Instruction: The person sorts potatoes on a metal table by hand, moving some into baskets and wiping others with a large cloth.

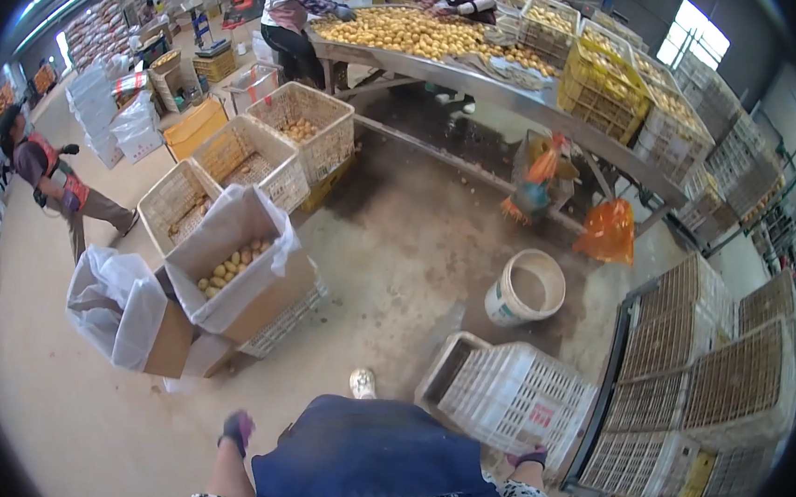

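Observation:
My right hand (528, 457), in a dark and purple glove, grips the near end of a white slatted plastic crate (522, 398). That crate lies tilted, its slatted face up, against another grey-white crate (445, 369). My left hand (237, 429), gloved alike, hangs out at the left with its fingers loosely apart and nothing in it. Ahead of it stands an open cardboard box (268, 299) lined with white plastic, with potatoes (233, 268) inside. A second lined carton (167, 338) stands closer, at its left.
White crates (309, 129) stand in a row beyond the cartons. A white bucket (526, 287) is on the floor ahead. Stacked crates (686, 393) line the right. Across the back runs a metal table (413, 60) heaped with potatoes, two people behind it. Another person (49, 170) walks at the left.

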Demonstrator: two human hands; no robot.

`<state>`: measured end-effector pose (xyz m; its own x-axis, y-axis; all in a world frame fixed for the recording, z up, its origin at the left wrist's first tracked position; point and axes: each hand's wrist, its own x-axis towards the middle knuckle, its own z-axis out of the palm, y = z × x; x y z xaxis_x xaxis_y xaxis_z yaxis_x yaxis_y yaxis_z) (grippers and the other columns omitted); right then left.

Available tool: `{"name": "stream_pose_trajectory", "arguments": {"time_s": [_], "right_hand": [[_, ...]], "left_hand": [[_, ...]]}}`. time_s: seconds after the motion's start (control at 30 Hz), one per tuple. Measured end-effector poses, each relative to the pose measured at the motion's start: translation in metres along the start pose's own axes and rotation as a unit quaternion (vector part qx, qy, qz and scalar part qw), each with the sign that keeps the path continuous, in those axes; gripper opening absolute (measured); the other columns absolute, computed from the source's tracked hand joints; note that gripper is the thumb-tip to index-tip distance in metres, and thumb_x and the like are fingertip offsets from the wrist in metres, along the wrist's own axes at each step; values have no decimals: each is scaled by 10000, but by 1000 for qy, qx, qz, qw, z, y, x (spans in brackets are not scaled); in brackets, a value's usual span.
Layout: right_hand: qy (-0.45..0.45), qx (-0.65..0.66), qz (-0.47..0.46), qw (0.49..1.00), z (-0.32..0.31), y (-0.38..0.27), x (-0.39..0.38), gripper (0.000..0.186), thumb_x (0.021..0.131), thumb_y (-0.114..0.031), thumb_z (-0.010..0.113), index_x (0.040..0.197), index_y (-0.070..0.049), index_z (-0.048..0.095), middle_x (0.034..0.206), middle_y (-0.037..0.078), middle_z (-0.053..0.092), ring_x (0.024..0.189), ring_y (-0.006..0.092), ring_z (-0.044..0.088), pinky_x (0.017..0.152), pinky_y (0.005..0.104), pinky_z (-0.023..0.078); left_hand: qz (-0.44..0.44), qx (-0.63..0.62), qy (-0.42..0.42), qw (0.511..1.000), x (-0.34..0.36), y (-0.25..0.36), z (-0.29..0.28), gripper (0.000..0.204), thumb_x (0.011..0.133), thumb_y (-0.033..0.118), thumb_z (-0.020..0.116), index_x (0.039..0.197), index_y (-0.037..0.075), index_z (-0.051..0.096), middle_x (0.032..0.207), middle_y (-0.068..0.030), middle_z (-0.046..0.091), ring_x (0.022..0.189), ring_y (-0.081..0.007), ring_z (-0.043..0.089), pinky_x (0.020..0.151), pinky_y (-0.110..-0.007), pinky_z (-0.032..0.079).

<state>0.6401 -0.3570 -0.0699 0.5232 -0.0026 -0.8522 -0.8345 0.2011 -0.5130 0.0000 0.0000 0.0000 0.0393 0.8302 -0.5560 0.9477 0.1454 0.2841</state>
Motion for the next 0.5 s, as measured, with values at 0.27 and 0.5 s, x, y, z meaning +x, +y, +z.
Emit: {"name": "stream_pose_trajectory", "arguments": {"time_s": [0.27,0.5], "right_hand": [[-177,-38,-96,979,208,-51,-12,251,826,-167,521,610,-168,394,548,-43,404,512,125,448,498,268,418],[-126,-117,-6,985,460,-33,39,301,815,-178,497,565,-187,330,488,-27,235,392,149,239,391,295,204]], "left_hand": [[264,-416,-41,869,204,225,-149,362,943,293,471,1229,76,517,1058,-59,597,985,-172,547,852,-296,434],[182,-311,-82,929,305,303,-202,380,928,277,506,1228,44,505,1212,-138,560,1096,-238,533,910,-317,416]]}}
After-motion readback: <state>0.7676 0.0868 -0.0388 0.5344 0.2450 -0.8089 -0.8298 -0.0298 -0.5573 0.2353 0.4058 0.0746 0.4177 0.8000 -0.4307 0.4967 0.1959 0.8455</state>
